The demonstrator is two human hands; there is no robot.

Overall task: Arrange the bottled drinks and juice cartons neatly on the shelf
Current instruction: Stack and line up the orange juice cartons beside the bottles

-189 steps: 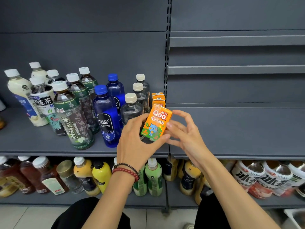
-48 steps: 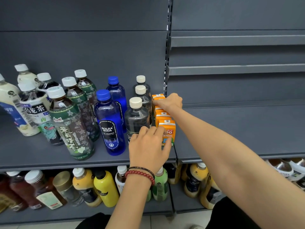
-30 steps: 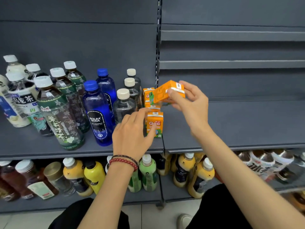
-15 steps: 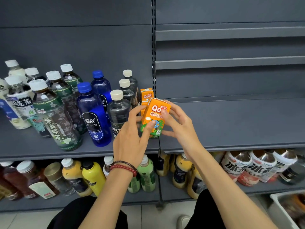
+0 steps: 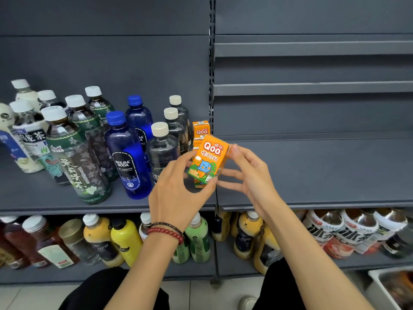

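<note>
An orange Qoo juice carton (image 5: pixel 209 158) is held tilted in the air above the grey shelf (image 5: pixel 312 175). My left hand (image 5: pixel 178 193) pinches its lower left side and my right hand (image 5: pixel 248 173) holds its right edge with the fingertips. Behind it a row of the same orange cartons (image 5: pixel 201 130) stands next to the shelf upright, partly hidden by the held one. To their left stand clear bottles with beige caps (image 5: pixel 163 151), two blue soda bottles (image 5: pixel 127 157) and several tea bottles (image 5: pixel 73 157).
The right half of the grey shelf holds nothing. The lower shelf carries yellow bottles (image 5: pixel 125 240), green bottles (image 5: pixel 199 240) and iced tea bottles (image 5: pixel 348 231). A grey bin (image 5: pixel 391 287) sits on the floor at the bottom right.
My right hand lifted a carton out of the row and brought it forward. Both hands now hold it, turned face out and tilted, lower and nearer the shelf's front.
</note>
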